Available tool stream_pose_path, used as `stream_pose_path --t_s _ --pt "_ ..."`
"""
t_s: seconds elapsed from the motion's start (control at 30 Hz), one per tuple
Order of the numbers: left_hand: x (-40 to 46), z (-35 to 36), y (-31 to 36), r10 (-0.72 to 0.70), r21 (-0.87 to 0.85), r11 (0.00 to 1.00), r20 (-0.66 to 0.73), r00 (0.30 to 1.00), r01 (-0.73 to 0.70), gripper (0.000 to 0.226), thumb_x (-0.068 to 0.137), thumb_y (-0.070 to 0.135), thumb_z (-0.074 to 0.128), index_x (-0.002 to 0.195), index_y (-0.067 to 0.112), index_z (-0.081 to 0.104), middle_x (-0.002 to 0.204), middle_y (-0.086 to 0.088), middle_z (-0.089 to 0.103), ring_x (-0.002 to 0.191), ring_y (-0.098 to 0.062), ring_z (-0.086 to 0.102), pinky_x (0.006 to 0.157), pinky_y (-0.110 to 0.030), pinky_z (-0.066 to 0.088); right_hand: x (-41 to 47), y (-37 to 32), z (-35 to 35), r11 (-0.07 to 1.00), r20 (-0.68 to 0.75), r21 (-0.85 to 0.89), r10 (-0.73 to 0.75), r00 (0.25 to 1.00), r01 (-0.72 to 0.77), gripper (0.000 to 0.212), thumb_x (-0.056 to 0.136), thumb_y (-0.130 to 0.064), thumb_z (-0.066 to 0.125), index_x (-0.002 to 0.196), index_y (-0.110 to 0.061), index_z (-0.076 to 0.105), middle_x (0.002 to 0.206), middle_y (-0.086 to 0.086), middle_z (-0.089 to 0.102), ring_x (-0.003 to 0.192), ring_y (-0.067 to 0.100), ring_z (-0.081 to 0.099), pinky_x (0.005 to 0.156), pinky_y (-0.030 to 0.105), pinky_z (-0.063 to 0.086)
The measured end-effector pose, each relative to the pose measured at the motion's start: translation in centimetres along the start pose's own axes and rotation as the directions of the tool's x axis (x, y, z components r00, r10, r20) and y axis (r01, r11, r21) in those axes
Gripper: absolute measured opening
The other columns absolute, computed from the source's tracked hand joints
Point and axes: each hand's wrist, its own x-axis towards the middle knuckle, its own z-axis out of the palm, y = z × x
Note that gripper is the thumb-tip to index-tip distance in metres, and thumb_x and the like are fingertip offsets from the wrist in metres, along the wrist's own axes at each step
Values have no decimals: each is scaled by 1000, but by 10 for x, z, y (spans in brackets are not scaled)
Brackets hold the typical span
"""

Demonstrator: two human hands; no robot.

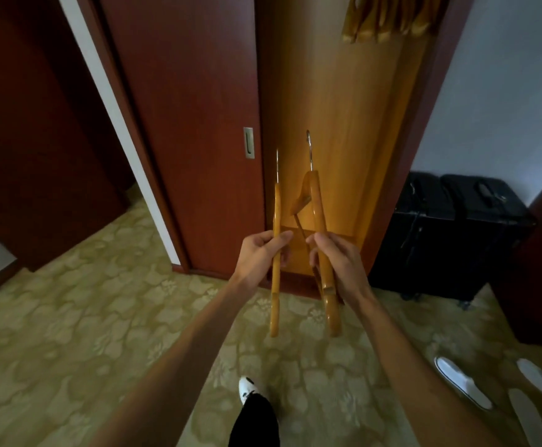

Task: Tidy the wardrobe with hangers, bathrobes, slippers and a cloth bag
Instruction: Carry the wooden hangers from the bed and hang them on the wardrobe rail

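Note:
My left hand (263,253) grips a wooden hanger (276,295) seen edge-on, its metal hook pointing up. My right hand (337,262) grips a second wooden hanger (318,201), also hook up, a little to the right. Both hangers are held in front of the open wardrobe (343,124), whose light wood interior shows between dark red doors. Several wooden hangers (389,17) hang on the rail at the top of the wardrobe. White slippers (463,382) lie on the carpet at the lower right.
The sliding wardrobe door (192,124) with a metal handle stands left of the opening. A black suitcase (450,233) sits on the floor right of the wardrobe. Patterned green carpet (85,333) covers the floor. My own shoe (248,388) shows at the bottom.

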Motion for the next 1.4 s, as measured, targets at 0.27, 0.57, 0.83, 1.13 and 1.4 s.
stream_pose_path --t_s 0.27,0.57,0.83,1.13,1.4 --pt "210 -32 10 61 -15 998 -4 998 -61 41 92 29 71 93 -12 69 72 -12 67 60 -19 58 67 -32 47 204 17 3 999 12 -11 -38 999 38 44 91 -42 54 100 -1 68 70 10 63 61 13 58 63 22 46" --pt "393 -35 34 60 -26 998 66 996 -58 34 94 32 68 85 0 73 72 -7 68 65 -18 59 72 -33 50 386 10 -2 998 -77 16 -66 995 67 42 93 -40 56 100 0 66 69 6 63 62 14 60 61 21 50" --pt "540 -23 60 170 -61 984 82 982 -165 35 97 27 65 95 -7 72 70 -8 66 62 -17 58 62 -24 49 532 0 -23 986 -112 18 -162 981 164 36 102 -27 54 100 7 65 73 10 61 65 12 60 64 17 50" --pt "703 5 136 324 55 942 86 942 -330 41 96 34 65 90 -7 72 74 -5 69 70 -11 65 76 -30 49 699 -58 -56 953 -151 -49 -303 941 299 26 99 -29 57 90 -10 72 68 -3 67 68 11 66 66 20 54" --pt "799 30 199 360 31 929 148 921 -368 34 94 37 66 95 5 77 78 -5 71 75 -19 67 69 -24 53 794 -104 -85 906 -154 -71 -423 893 416 30 100 -33 55 100 -8 72 72 -7 69 73 9 68 67 17 52"
